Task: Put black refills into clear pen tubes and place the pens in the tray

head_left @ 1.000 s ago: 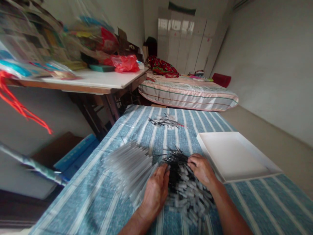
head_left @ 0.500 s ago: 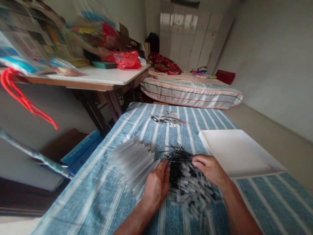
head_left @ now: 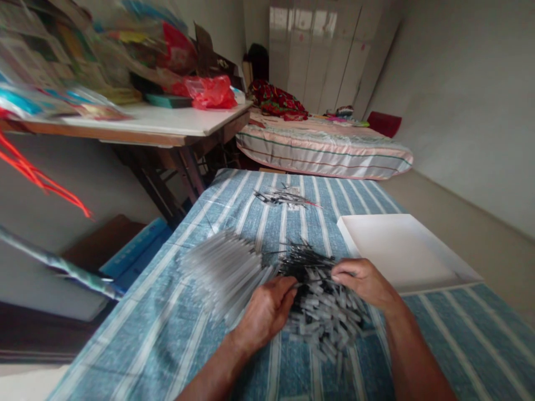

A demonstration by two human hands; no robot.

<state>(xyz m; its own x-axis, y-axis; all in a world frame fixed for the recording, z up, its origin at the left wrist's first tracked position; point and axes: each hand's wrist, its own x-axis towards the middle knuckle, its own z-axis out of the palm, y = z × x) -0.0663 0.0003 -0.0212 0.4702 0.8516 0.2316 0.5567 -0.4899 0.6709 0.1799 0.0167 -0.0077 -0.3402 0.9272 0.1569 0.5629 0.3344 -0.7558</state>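
Observation:
My left hand [head_left: 265, 314] lies on the blue striped cloth [head_left: 175, 334], its fingers curled at the left edge of a heap of thin black-and-grey sticks [head_left: 321, 312]. On the heap's right edge my right hand [head_left: 363, 281] rests with its fingers bent into the sticks. What either hand grips is hidden among the sticks. A fan of pale grey tubes [head_left: 221, 270] lies just left of my left hand. A smaller loose bunch of black sticks [head_left: 284, 197] lies farther away on the cloth.
A flat white tray [head_left: 401, 250] sits on the cloth right of my right hand. To the left stands a wooden table [head_left: 159, 125] piled with bags and papers, with boxes beneath. A bed [head_left: 321, 150] and white wardrobe [head_left: 326, 55] are beyond.
Both hands stay on the heap. My left hand's fingers have turned a little to the right into the sticks. The camera has shifted slightly.

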